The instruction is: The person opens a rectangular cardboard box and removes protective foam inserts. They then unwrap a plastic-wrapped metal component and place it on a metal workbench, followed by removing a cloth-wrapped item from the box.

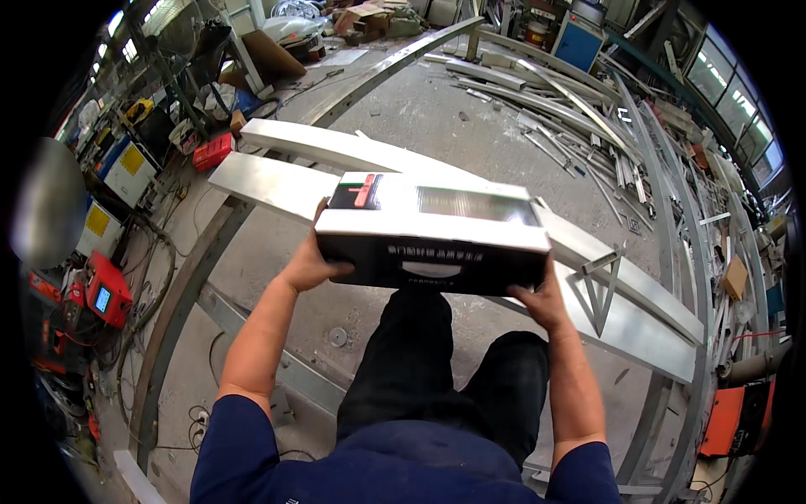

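Note:
A long cardboard box (pixel 432 254) with black sides and a white, partly printed top is held up in front of my body, above my knees. My left hand (pixel 311 262) grips its left end, thumb on the near side. At the opposite end my right hand (pixel 540 301) clasps the right corner, thumb also on the near face. Beyond and partly behind the box lie two long silvery metal beams, the nearer beam (pixel 264 185) and the farther beam (pixel 336 146). A triangular metal piece (pixel 603 307) stands on them, right of my right hand.
A curved rail (pixel 172 328) runs along the floor at left, near cables and a red machine with a screen (pixel 107 288). A red case (pixel 213 151) lies farther back. Metal offcuts (pixel 579 147) are piled at far right, with an orange machine (pixel 732 420) lower right.

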The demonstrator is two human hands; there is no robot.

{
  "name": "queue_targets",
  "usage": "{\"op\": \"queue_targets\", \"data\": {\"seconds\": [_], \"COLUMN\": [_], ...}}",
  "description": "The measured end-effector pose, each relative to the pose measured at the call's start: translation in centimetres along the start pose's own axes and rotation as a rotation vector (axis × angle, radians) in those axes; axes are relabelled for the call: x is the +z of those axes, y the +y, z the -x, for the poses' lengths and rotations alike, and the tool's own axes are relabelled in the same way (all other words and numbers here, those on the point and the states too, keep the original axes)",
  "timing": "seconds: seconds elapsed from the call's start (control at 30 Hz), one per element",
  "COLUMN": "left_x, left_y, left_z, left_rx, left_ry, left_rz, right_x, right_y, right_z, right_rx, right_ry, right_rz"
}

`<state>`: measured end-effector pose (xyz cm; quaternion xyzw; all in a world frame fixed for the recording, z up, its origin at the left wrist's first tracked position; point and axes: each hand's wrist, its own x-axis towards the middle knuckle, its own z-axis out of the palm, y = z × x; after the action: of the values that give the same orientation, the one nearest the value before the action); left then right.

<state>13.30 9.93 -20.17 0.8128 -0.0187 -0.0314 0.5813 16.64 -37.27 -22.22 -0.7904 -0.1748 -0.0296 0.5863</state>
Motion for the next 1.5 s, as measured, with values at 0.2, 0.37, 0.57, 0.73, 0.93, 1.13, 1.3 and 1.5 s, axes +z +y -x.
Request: {"op": "queue_targets", "data": {"seconds": [0.2, 0.37, 0.57, 0.73, 0.93, 1.13, 1.3, 1.5], "left_x": [1.9, 3.1, 3.3, 3.2, 3.7, 3.8, 3.9, 3.9], "left_y": [-5.5, -6.5, -6.2, -6.3, -3.1, -4.0, -2.8, -2.9], "left_z": [3.0, 3.1, 4.2, 4.0, 4.5, 4.4, 4.6, 4.6], "left_rx": [0.055, 0.043, 0.111, -0.210, -0.259, -0.205, -0.188, -0.193], "left_ry": [0.024, 0.105, 0.246, 0.199, 0.193, 0.243, 0.226, 0.238], "left_rz": [0.079, 0.257, 0.283, 0.582, 0.648, 0.641, 0.673, 0.656], "right_x": [2.5, 1.9, 4.9, 10.1, 12.1, 13.5, 13.8, 14.0], "right_y": [0.9, -0.3, -11.1, -12.7, -14.3, -16.1, -16.4, -17.4], "right_z": [3.7, 3.3, -0.9, -4.9, -7.1, -7.3, -8.6, -9.0], "right_rx": [0.047, -0.031, -0.351, -0.426, -0.419, -0.371, -0.284, -0.235], "right_ry": [-0.066, 0.044, -0.019, -0.319, -0.560, -0.688, -0.740, -0.792], "right_rz": [-0.104, 0.122, 0.673, 0.782, 1.082, 1.200, 1.236, 1.238]}}
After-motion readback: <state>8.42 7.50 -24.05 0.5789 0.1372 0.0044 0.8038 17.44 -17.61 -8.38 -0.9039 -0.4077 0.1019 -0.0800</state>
